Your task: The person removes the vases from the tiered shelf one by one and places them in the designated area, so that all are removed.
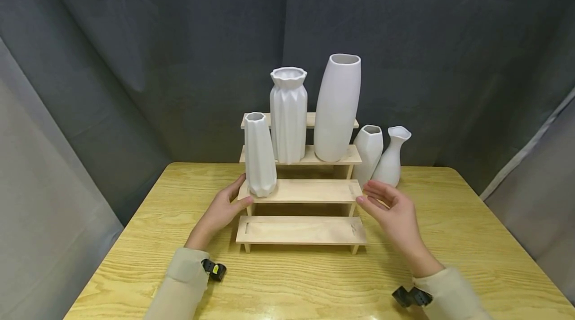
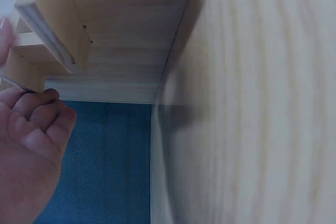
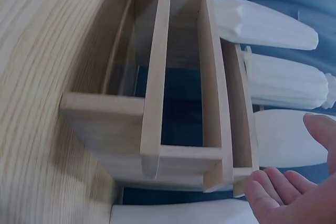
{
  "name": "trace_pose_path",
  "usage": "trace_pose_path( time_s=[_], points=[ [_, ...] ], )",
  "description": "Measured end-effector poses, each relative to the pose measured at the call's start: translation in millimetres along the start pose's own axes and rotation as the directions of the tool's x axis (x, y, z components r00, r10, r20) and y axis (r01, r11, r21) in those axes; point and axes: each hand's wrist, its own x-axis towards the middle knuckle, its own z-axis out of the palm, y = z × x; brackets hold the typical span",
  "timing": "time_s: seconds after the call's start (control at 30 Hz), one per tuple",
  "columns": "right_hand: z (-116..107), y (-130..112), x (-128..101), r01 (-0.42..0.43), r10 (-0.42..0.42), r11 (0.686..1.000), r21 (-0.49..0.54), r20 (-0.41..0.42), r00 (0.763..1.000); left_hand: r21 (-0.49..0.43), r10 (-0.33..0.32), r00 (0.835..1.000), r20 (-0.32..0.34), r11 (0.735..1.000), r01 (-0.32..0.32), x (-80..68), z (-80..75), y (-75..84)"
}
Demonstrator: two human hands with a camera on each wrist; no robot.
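A pale wooden tiered stand (image 1: 298, 230) faces me on the table. My left hand (image 1: 223, 208) grips the left end of its second step from the bottom, thumb at the front edge. In the left wrist view the left hand's fingers (image 2: 39, 111) are bent at the board. Close by on that step stands a slim fluted white vase (image 1: 260, 160). My right hand (image 1: 395, 212) is by the step's right end, fingers loosely bent and holding nothing; whether its thumb touches the board I cannot tell. A pleated white vase (image 1: 289, 120) and a tall smooth white vase (image 1: 338, 110) stand one step higher.
Behind the stand's right side, a faceted white vase (image 1: 369, 153) and a flared-neck white vase (image 1: 392, 158) stand on the yellow wood-grain table (image 1: 449, 220). Dark grey curtain (image 1: 202, 60) hangs behind the table's back edge.
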Motion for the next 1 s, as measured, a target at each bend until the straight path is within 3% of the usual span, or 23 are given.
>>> trace_pose_path(
  time_s=[1.0],
  points=[
    [37,-16,-12,0.042,-0.057,0.987,0.156,0.091,0.994,-0.002,-0.024,1.000,0.000,1.000,0.024,0.5,0.3,0.6]
  ],
)
